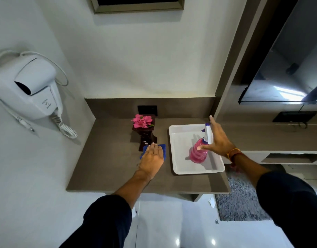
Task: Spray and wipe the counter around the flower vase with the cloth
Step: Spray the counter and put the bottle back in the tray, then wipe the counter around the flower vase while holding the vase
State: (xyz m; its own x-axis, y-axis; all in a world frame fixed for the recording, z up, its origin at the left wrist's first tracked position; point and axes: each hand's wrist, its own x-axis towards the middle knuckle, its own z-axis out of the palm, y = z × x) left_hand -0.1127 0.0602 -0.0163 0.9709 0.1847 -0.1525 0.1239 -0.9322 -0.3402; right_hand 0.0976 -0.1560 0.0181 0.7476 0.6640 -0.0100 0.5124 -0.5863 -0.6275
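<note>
A: Brown counter [107, 169] is sitting in a white-walled corner, hair dryer [31, 90] hanging on the wall at left. Where's the task stuff?

B: Flower vase [145, 135] is standing near the back wall. Blue cloth [162, 149] is lying flat just in front of it, touching its base or nearly. Left hand [152, 158] is pressing on it, palm down, fingers flat, not gripping.

A: Right hand [217, 138]?

B: Spread open beside the pink spray bottle [200, 151], thumb touching its body, nothing grasped. Bottle is standing upright in the white tray [179, 169].

A: Handling?

B: Cloth is looking soft, light, probably bunching; keep a flat palm. Bottle seems smooth plastic, part full; take the neck under the trigger. Vase looks tall and tippable; wipe around it gently.
</note>
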